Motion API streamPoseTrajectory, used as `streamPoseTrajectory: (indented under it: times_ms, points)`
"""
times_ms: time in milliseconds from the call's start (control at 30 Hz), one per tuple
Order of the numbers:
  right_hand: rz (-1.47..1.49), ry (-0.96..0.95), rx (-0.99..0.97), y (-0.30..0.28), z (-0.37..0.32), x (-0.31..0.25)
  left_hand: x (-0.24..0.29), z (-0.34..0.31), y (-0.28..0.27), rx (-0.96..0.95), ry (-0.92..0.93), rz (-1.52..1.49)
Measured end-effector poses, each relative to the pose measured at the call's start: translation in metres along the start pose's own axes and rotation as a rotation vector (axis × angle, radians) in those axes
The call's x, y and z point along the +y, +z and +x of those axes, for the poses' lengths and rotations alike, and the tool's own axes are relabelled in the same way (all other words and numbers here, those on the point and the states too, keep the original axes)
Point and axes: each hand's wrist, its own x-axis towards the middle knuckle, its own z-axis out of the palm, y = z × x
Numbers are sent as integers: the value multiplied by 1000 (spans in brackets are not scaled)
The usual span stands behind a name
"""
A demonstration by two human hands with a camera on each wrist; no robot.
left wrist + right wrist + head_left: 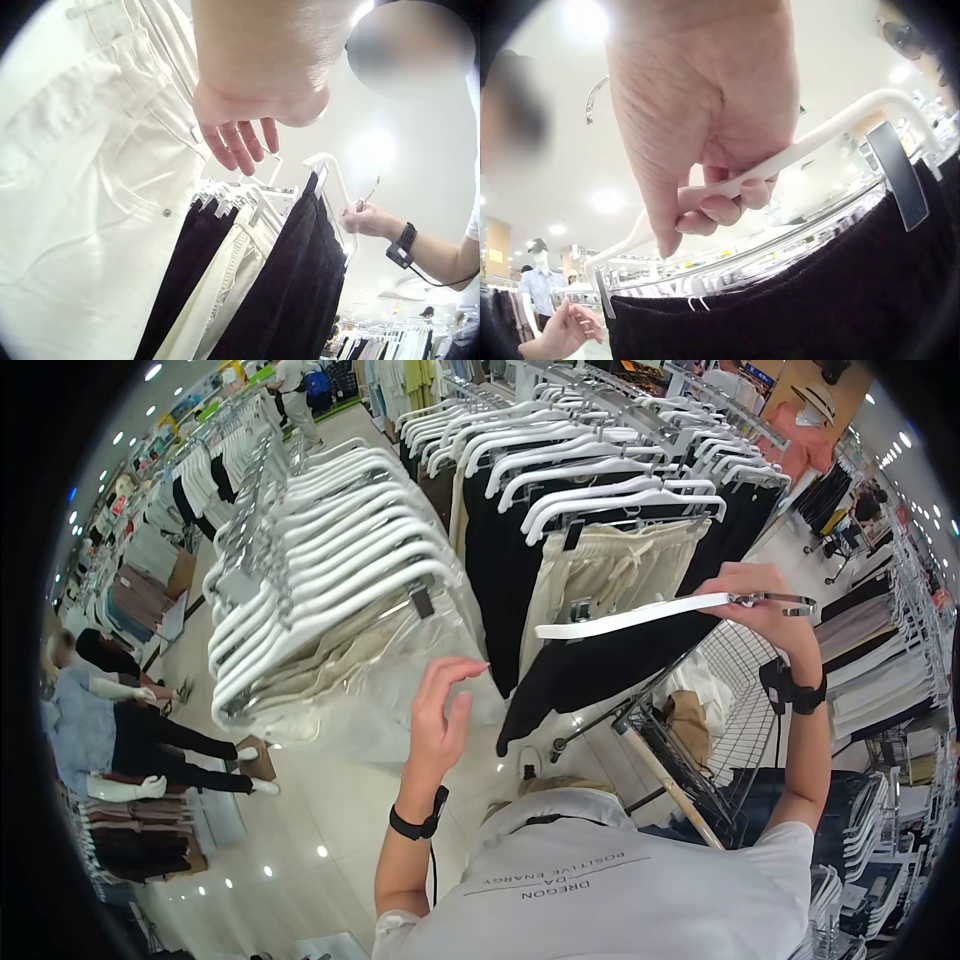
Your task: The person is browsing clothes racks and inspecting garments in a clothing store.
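My right hand (757, 605) grips a white clothes hanger (630, 618) near its metal hook. In the right wrist view the fingers curl round the hanger's bar, and black trousers (780, 315) hang from its metal clips (900, 176). My left hand (440, 710) is raised with relaxed fingers, holding nothing. It is beside a rack of light trousers on white hangers (360, 570). Cream drawstring trousers (620, 565) hang just behind the held hanger. White trousers (90, 172) fill the left side of the left wrist view.
A wire shopping cart (740, 700) with clothes in it stands by my right side. More racked clothes (880, 650) line the right. Dressed mannequins (130, 730) stand at the left, and further racks fill the back.
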Motion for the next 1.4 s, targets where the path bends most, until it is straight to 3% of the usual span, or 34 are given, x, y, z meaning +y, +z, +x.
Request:
streamPoseTrajectory:
  times_ms: [267,533,800,867,1000,1067,1133,1167,1200,1400]
  points:
    - [-40,247,49,-28,-31,98,18,112,57,18,323,288]
    - [-41,348,148,-47,-55,175,17,186,112,31,427,618]
    - [-75,380,228,-58,-76,224,-2,214,139,-68,266,807]
    - [-118,427,258,-67,-81,229,-6,217,140,-21,320,822]
    - [-161,445,249,-103,-85,242,-13,221,135,-94,254,855]
    - [-250,543,280,-126,-90,250,-13,223,133,-106,251,854]
    - [-328,494,252,-147,-104,274,-13,223,133,-106,257,844]
    - [-353,586,291,-169,-107,274,-14,224,132,-105,253,845]
    - [-421,528,313,-182,-113,280,-15,225,132,-108,264,850]
    - [-348,555,432,-210,-114,275,-20,231,126,-118,328,830]
